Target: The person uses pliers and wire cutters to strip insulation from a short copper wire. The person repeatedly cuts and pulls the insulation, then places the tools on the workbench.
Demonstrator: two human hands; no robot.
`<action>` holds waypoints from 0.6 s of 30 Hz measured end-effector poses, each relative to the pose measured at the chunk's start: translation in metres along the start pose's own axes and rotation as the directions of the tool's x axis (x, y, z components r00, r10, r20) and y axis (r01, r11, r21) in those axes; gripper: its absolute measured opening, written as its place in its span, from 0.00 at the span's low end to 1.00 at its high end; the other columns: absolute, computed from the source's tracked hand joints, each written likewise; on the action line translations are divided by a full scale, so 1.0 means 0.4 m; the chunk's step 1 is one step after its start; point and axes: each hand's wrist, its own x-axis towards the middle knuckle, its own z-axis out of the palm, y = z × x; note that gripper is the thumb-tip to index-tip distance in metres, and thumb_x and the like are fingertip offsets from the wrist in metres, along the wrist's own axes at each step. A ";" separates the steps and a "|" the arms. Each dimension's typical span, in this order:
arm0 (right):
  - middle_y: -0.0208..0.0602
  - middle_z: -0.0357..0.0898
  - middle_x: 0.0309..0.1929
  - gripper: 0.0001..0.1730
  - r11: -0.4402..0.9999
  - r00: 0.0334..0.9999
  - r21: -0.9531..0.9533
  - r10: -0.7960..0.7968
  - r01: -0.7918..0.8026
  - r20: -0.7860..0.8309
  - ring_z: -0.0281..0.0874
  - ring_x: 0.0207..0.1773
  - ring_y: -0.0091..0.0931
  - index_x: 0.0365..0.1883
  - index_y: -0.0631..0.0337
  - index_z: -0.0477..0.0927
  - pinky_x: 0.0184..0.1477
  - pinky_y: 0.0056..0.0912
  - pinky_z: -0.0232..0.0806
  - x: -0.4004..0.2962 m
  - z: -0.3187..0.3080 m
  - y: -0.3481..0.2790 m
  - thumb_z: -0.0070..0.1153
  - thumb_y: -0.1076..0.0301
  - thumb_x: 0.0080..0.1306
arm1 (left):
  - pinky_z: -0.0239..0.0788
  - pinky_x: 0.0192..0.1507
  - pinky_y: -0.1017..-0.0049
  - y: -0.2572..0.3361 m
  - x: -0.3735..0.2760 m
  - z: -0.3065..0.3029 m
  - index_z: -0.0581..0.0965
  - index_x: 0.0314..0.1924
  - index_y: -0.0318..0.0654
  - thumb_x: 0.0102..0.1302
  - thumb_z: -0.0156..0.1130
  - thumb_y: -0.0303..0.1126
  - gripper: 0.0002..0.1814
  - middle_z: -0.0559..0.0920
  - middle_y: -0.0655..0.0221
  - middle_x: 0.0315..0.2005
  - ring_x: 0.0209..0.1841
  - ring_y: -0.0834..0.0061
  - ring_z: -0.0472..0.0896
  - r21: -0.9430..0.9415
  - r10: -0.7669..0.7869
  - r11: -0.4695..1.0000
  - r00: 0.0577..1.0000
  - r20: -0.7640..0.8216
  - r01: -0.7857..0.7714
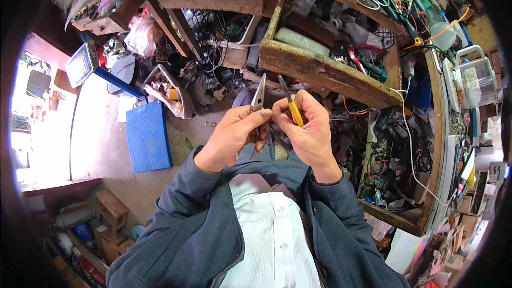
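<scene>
My left hand (234, 136) is closed around long-nose pliers (259, 95), whose narrow metal jaws point away from me. In my right hand (310, 134) is a slim hand tool (295, 113) with a yellow grip and a dark, pointed metal end; its exact kind is unclear. Both hands are close together in front of my lap, thumb and finger tips almost meeting. Whether something small is pinched between those tips cannot be made out. The lower ends of the pliers show partly below my left fingers.
Ahead, a wooden drawer (332, 74) stands pulled out, full of tools and parts. A blue platform scale (149, 138) with a display (82, 64) is on the floor at left. Beside it sits an open bin (170, 92). At right, cables (420, 144) fill a wooden compartment. Behind left is a wooden stool (112, 208).
</scene>
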 end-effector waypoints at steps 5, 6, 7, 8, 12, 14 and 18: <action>0.28 0.77 0.31 0.14 0.997 0.998 -0.070 -0.037 0.033 -0.053 0.65 0.34 0.14 0.30 0.61 0.67 0.36 0.18 0.63 -0.003 -0.001 0.015 0.60 0.82 0.66 | 0.69 0.27 0.74 0.007 -0.012 0.000 0.75 0.43 0.34 0.76 0.59 0.33 0.08 0.75 0.70 0.28 0.24 0.77 0.73 -0.122 -0.072 0.990 0.996 0.050 0.077; 0.28 0.77 0.31 0.13 0.995 0.998 -0.094 -0.034 0.028 -0.060 0.65 0.34 0.14 0.30 0.62 0.68 0.36 0.19 0.63 -0.002 -0.002 0.014 0.62 0.81 0.65 | 0.69 0.28 0.74 0.010 -0.013 0.002 0.75 0.43 0.34 0.75 0.59 0.32 0.08 0.75 0.70 0.29 0.24 0.77 0.73 -0.126 -0.067 0.989 0.997 0.045 0.072; 0.27 0.77 0.31 0.13 0.993 0.997 -0.119 -0.031 0.023 -0.069 0.65 0.34 0.14 0.30 0.62 0.69 0.36 0.19 0.63 -0.002 -0.004 0.013 0.63 0.80 0.65 | 0.69 0.28 0.74 0.012 -0.014 0.004 0.75 0.44 0.35 0.75 0.60 0.31 0.07 0.75 0.70 0.29 0.24 0.77 0.73 -0.131 -0.063 0.989 0.997 0.040 0.068; 0.27 0.77 0.30 0.13 0.992 0.998 -0.119 0.024 -0.030 -0.054 0.65 0.33 0.14 0.30 0.63 0.70 0.35 0.19 0.63 -0.004 -0.008 0.006 0.65 0.79 0.64 | 0.68 0.29 0.74 0.013 -0.015 0.005 0.75 0.44 0.35 0.75 0.60 0.31 0.07 0.75 0.70 0.29 0.25 0.78 0.73 -0.123 -0.053 0.991 0.998 0.022 0.055; 0.26 0.77 0.28 0.13 0.975 0.997 -0.210 0.081 -0.075 0.019 0.65 0.31 0.14 0.30 0.64 0.74 0.33 0.20 0.63 -0.009 -0.024 -0.009 0.71 0.76 0.59 | 0.69 0.28 0.76 0.022 -0.019 0.002 0.74 0.45 0.34 0.75 0.59 0.30 0.06 0.75 0.70 0.30 0.25 0.80 0.73 -0.081 0.011 0.997 0.999 -0.043 -0.014; 0.27 0.76 0.26 0.14 0.948 0.998 -0.315 0.057 -0.048 0.019 0.66 0.29 0.15 0.30 0.64 0.74 0.32 0.20 0.62 -0.014 -0.025 -0.018 0.72 0.75 0.57 | 0.68 0.28 0.77 0.023 -0.020 0.006 0.75 0.44 0.33 0.74 0.60 0.27 0.05 0.76 0.72 0.29 0.27 0.83 0.74 -0.042 0.075 0.996 0.995 -0.059 -0.077; 0.28 0.76 0.25 0.14 0.951 0.999 -0.309 0.025 -0.017 0.021 0.67 0.29 0.15 0.29 0.64 0.74 0.31 0.22 0.63 -0.019 -0.024 -0.012 0.71 0.74 0.57 | 0.67 0.29 0.78 -0.019 -0.001 0.003 0.78 0.40 0.31 0.71 0.63 0.26 0.05 0.78 0.71 0.27 0.29 0.84 0.75 0.476 0.372 0.842 0.913 -0.169 -0.255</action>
